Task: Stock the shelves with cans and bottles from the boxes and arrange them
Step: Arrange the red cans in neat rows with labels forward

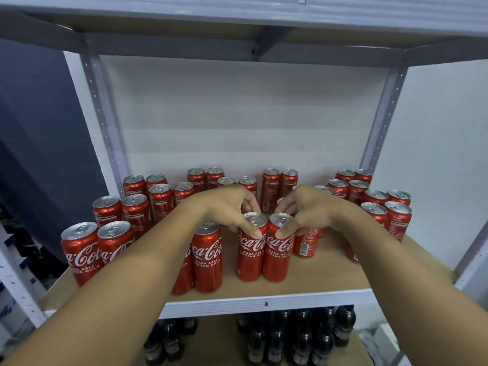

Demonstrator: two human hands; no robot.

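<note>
Gripping the rim of a red Coca-Cola can (pixel 251 247), the left hand (pixel 232 207) curls its fingers round the top, thumb pressed on the front just under the lid. The right hand (pixel 303 210) grips the neighbouring Coca-Cola can (pixel 278 248) the same way, thumb on its front. These two cans stand upright and touching, side by side, near the front edge of the wooden shelf board (pixel 324 273). Left of this pair, apart from it, stands another upright can (pixel 207 256), with one more half hidden behind the left forearm. Further left, two cans (pixel 97 249) stand together at the board's front corner. Behind the held pair, more red cans (pixel 269 186) stand in paired rows running back to the white rear panel (pixel 237 114); those to the right of the pair (pixel 386 210) are partly hidden by the right forearm. Below the board, on the lower shelf (pixel 219 339), dark bottles (pixel 298 336) stand in clusters.
</note>
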